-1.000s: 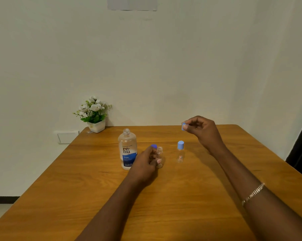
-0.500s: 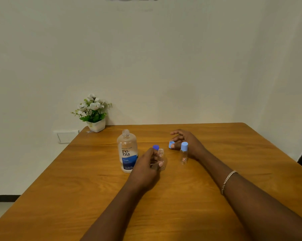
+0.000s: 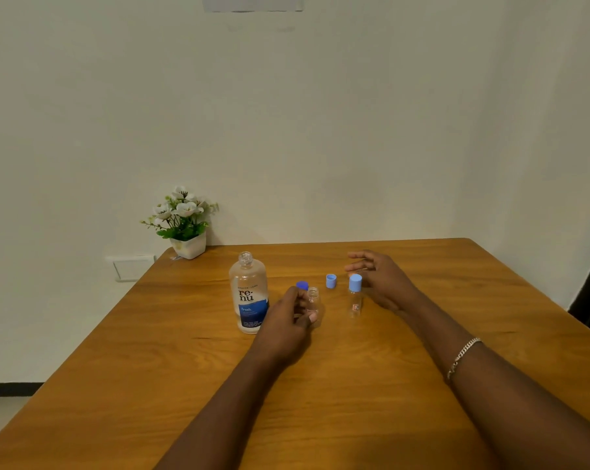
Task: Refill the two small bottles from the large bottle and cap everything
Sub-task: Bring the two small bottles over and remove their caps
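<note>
The large clear bottle (image 3: pixel 249 296) with a blue "renu" label stands uncapped at the table's middle left. My left hand (image 3: pixel 288 320) grips an uncapped small clear bottle (image 3: pixel 313 301) standing just right of it. A dark blue cap (image 3: pixel 302 285) lies behind my left hand. A light blue cap (image 3: pixel 331 281) lies on its side on the table. A second small bottle (image 3: pixel 355 296) with a light blue cap on stands to the right. My right hand (image 3: pixel 378 278) hovers behind that bottle, fingers relaxed, holding nothing.
A wooden table (image 3: pixel 354 385) fills the lower view, set against a white wall. A small white pot of white flowers (image 3: pixel 184 223) stands at the back left corner. A wall socket plate (image 3: pixel 132 268) sits beside the table's left edge.
My right hand came down from above the table, set the light blue cap down behind the small bottles, and let it go. My left hand kept its hold on the uncapped small bottle.
</note>
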